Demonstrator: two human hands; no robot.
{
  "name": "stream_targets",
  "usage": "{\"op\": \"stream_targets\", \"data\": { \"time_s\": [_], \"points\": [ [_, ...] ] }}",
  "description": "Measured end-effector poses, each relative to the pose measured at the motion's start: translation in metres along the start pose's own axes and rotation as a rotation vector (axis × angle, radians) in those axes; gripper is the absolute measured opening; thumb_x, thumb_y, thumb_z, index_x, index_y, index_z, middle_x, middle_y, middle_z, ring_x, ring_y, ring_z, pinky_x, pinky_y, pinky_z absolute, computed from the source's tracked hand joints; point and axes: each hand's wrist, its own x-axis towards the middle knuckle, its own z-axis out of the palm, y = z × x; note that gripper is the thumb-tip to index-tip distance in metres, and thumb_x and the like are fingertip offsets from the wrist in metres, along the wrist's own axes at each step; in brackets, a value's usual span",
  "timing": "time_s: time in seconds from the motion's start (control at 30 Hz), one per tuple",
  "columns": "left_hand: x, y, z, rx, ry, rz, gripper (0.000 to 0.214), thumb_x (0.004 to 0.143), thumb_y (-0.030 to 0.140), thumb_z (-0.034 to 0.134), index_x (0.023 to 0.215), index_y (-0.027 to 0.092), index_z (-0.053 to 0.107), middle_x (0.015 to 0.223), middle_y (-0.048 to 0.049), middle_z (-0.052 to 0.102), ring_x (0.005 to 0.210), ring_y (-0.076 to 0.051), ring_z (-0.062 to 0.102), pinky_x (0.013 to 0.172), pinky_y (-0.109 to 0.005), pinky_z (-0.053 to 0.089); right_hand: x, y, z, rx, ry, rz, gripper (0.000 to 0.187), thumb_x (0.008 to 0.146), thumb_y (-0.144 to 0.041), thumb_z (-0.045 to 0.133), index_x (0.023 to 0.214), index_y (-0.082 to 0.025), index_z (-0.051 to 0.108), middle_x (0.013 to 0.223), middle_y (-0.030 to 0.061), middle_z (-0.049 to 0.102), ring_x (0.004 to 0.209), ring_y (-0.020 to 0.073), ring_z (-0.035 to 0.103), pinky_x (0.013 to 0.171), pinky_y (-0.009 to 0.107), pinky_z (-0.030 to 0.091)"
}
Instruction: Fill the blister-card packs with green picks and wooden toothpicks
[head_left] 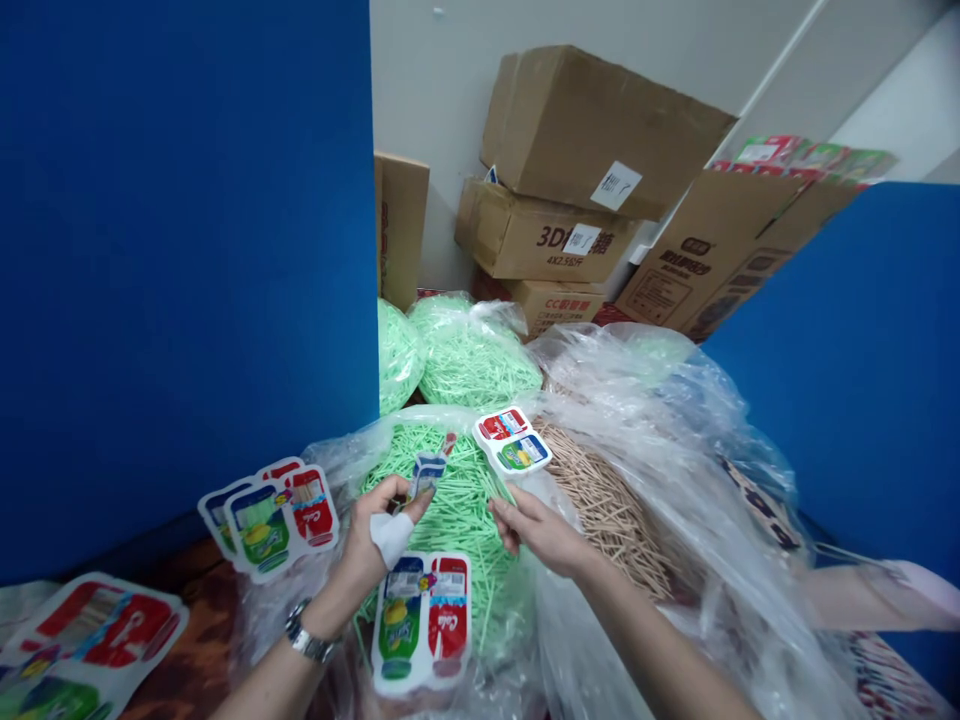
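Observation:
My left hand (384, 525), with a white patch by the thumb and a watch on the wrist, grips a small blue-and-red printed packet (427, 472) seen edge-on. The fingers of my right hand (531, 528) are pinched around what looks like a thin green stick (511, 493). Both hands are above a plastic bag full of green sticks (469, 515). On this pile, below my left hand, lies a Sprite-and-Cola twin pack (448, 635). Another twin pack (514, 442) rests beyond my right hand, between the green sticks and a bag of brown sticks (611, 510).
More twin packs lie at left, in a small stack (274, 515) and nearer the corner (97, 640). Tied bags of green sticks (480, 365) and stacked cartons (574, 230) stand behind. Blue panels (180, 250) flank both sides. Another person's arm (847, 597) reaches in from the right.

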Motion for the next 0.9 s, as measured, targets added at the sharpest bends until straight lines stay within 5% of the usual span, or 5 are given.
{"op": "stream_targets", "data": {
  "time_s": [0.17, 0.37, 0.47, 0.67, 0.9],
  "points": [
    [-0.005, -0.004, 0.003, -0.008, -0.049, -0.008, 0.029, 0.080, 0.036, 0.064, 0.063, 0.020, 0.046, 0.059, 0.0039, 0.037, 0.053, -0.011, 0.033, 0.049, -0.025, 0.027, 0.002, 0.006, 0.017, 0.620, 0.006, 0.098, 0.041, 0.076, -0.057, 0.064, 0.090, -0.020, 0.050, 0.073, -0.0043, 0.052, 0.052, 0.0054, 0.046, 0.042, 0.016, 0.026],
    [-0.010, -0.012, 0.002, 0.009, -0.033, 0.002, 0.031, 0.080, 0.038, 0.063, 0.062, 0.021, 0.044, 0.060, 0.0038, 0.035, 0.053, -0.012, 0.032, 0.049, -0.025, 0.026, 0.008, 0.005, 0.024, 0.581, 0.044, 0.132, 0.039, 0.080, -0.057, 0.059, 0.090, -0.020, 0.049, 0.067, -0.0061, 0.047, 0.047, 0.0044, 0.040, 0.040, 0.016, 0.021],
    [-0.011, -0.009, -0.001, 0.029, -0.025, -0.021, 0.030, 0.080, 0.038, 0.064, 0.063, 0.021, 0.044, 0.059, 0.0046, 0.034, 0.051, -0.011, 0.030, 0.047, -0.025, 0.024, 0.002, 0.007, 0.024, 0.206, 0.048, -0.007, 0.030, 0.091, -0.052, 0.043, 0.094, -0.022, 0.046, 0.070, -0.0040, 0.049, 0.052, 0.0085, 0.044, 0.045, 0.020, 0.030],
    [-0.012, -0.002, -0.006, 0.037, -0.009, -0.020, 0.030, 0.078, 0.036, 0.065, 0.062, 0.021, 0.045, 0.057, 0.0057, 0.034, 0.050, -0.010, 0.031, 0.047, -0.024, 0.025, -0.024, 0.013, 0.037, -1.158, -0.210, -0.427, 0.008, 0.091, -0.018, 0.043, 0.094, -0.020, 0.050, 0.089, 0.0038, 0.058, 0.072, 0.0156, 0.056, 0.055, 0.025, 0.037],
    [-0.013, -0.004, -0.001, 0.050, -0.007, -0.017, 0.031, 0.078, 0.034, 0.066, 0.061, 0.021, 0.044, 0.056, 0.0063, 0.033, 0.050, -0.010, 0.031, 0.046, -0.023, 0.025, -0.030, 0.028, 0.062, -1.498, -0.326, -0.657, 0.007, 0.092, -0.022, 0.046, 0.093, -0.021, 0.052, 0.082, 0.0009, 0.058, 0.067, 0.0156, 0.055, 0.049, 0.026, 0.034]
  ]
}}
